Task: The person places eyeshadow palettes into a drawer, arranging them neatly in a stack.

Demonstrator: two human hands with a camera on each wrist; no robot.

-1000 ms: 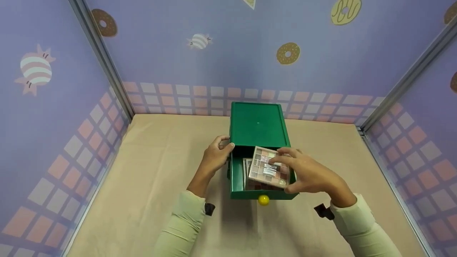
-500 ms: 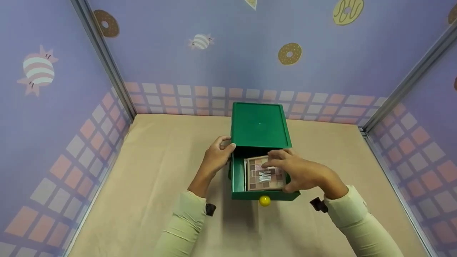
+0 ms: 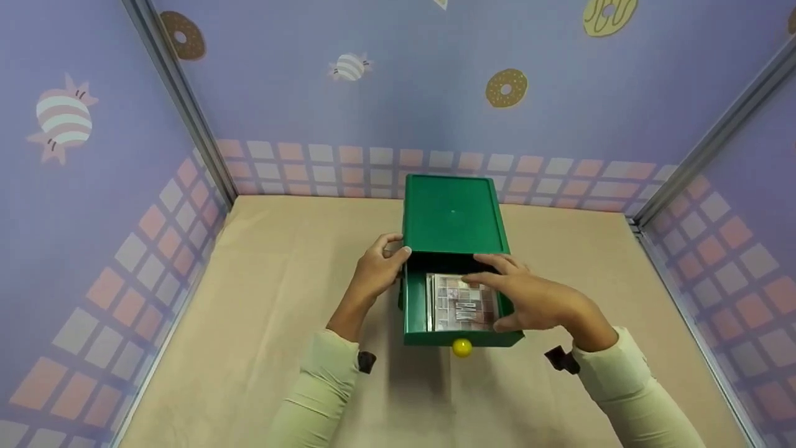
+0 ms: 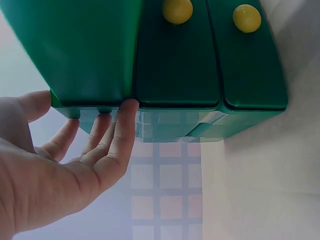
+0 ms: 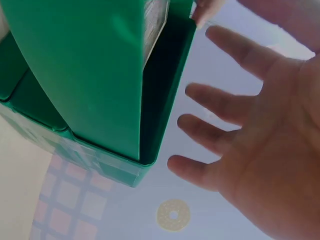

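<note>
A green chest of drawers (image 3: 454, 214) stands with its top drawer (image 3: 415, 311) pulled out. Inside lie flat makeup palettes in a stack, the top eyeshadow palette (image 3: 460, 305) showing a grid of brown and pink squares under a clear lid. My right hand (image 3: 538, 302) hovers over the drawer's right side, covering part of that palette; its fingers (image 5: 217, 105) are spread with nothing between them. My left hand (image 3: 376, 270) rests against the chest's left side near the front corner, its fingertips touching the side wall (image 4: 165, 122).
A yellow knob (image 3: 461, 348) sits on the open drawer's front. Two lower drawers (image 4: 177, 65) are shut below it. Beige cloth (image 3: 298, 280) covers the table, with a patterned purple wall (image 3: 423, 93) behind and metal posts at both corners.
The top palette, tilted and held by my right hand a second ago, now lies level in the drawer. My right hand has let go and lifted slightly; the left stays put.
</note>
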